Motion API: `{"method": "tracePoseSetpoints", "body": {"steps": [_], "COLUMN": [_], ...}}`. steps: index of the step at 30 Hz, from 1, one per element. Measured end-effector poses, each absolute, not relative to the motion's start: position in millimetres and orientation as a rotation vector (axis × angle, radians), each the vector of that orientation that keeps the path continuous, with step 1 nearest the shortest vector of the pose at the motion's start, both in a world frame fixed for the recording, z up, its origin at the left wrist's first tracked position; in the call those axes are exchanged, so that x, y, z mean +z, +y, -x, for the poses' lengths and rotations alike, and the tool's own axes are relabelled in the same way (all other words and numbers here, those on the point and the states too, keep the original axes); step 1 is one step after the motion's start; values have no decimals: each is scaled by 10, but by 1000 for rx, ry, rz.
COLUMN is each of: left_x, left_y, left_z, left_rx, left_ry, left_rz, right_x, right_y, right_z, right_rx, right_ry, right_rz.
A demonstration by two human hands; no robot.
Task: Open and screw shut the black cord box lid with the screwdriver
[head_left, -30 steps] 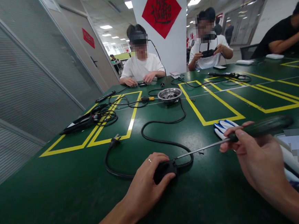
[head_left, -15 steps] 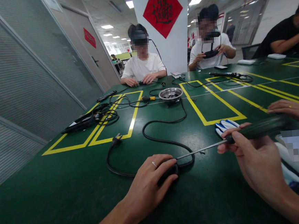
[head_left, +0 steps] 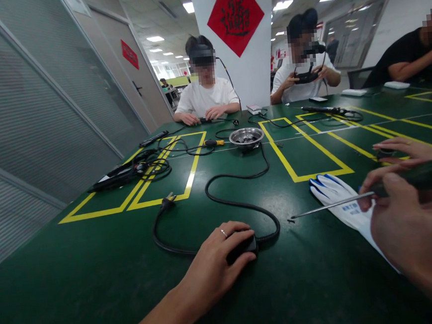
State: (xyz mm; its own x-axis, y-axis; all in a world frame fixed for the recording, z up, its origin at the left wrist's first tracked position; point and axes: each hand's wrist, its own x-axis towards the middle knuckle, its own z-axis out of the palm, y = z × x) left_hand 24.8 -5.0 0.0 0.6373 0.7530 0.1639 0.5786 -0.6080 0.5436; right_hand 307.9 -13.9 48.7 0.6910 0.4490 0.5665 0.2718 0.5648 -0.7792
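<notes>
My left hand (head_left: pixel 216 264) lies curled over a small black device (head_left: pixel 241 247) on the green table (head_left: pixel 97 271), pressing it down. From the device a black cord (head_left: pixel 238 206) loops away to a plug (head_left: pixel 166 202). My right hand (head_left: pixel 407 222) grips the dark handle of a long screwdriver (head_left: pixel 329 205). Its thin metal shaft points left, and the tip hovers just above the table, well to the right of the device. A white and blue glove (head_left: pixel 338 197) lies flat under the shaft.
Another person's hand (head_left: pixel 402 148) rests on the table beyond my right hand. A metal bowl (head_left: pixel 246 136) and a yellow-handled tool (head_left: pixel 213 142) sit mid-table; tangled black cables (head_left: pixel 134 169) lie left. Two people sit opposite, a third at far right. Yellow tape marks rectangles.
My right hand has pulled the screwdriver to the right, so its tip has left the black device. Another person's hand has come into view at right. My left hand stays put.
</notes>
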Motion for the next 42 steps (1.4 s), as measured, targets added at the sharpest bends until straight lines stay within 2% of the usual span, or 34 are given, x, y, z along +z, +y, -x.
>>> {"method": "tracePoseSetpoints", "body": {"steps": [4,9,15,22,28,34,42], "left_x": [-37,90,276,66,163,162,218], "left_y": [-49,-44,29,26,25,58,55], "left_z": [-239,-179,-84,-172,-101,-92,-91], "left_rx": [556,510,270,524,644,760,708], "left_ry": [1008,1055,1129,1075,1008,980,934], "left_rz": [-2437,-2505,-2477,-2308,-2295,-2220,-2225], "right_x": [495,329,355,476,340,256,178], "right_y": [-107,-43,-25,-143,-232,-307,-329], "right_z": [-3130,-3196,-3233,-3079,-2902,-2827,-2785], "right_rx": [-13,44,92,503,779,882,913], "right_ry": [-863,-916,-854,-761,-777,-780,-760], "right_rz": [1049,1053,979,875,940,974,972]}}
